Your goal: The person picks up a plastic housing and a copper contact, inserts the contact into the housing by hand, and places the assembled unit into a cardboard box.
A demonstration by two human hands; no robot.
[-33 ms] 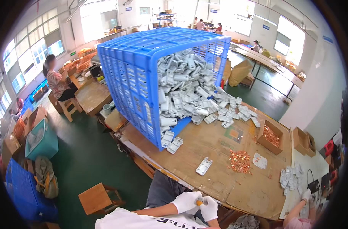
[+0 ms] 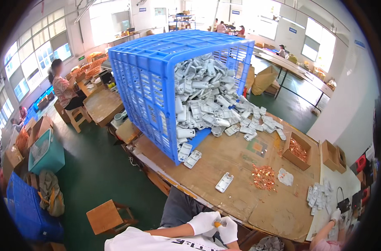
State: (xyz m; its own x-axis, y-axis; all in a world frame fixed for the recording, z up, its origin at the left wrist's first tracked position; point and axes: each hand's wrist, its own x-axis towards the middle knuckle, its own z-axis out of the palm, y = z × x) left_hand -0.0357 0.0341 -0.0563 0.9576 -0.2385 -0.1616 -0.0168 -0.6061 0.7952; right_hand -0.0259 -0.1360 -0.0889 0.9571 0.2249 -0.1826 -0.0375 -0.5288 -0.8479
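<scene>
My left hand (image 2: 203, 223) and my right hand (image 2: 227, 230), both in white gloves, are close together in front of my body by the table's near edge. Their fingers are closed around a small piece with an orange-yellow patch (image 2: 217, 224); its kind is too small and covered to tell. A single light grey plastic housing (image 2: 224, 182) lies on the brown tabletop (image 2: 207, 167) beyond them. Small copper-coloured metal parts (image 2: 263, 178) form a loose heap to its right. Behind, a blue plastic crate (image 2: 144, 100) lies on its side, with many housings (image 2: 207, 100) spilling out.
A cardboard box (image 2: 297, 150) of copper parts and a clear plastic bag (image 2: 285, 177) sit at right. Past them are stacked housings (image 2: 319, 196) and a co-worker's gloved hand (image 2: 335, 214). A wooden stool (image 2: 104, 217) and teal bin (image 2: 47, 152) stand left on the floor.
</scene>
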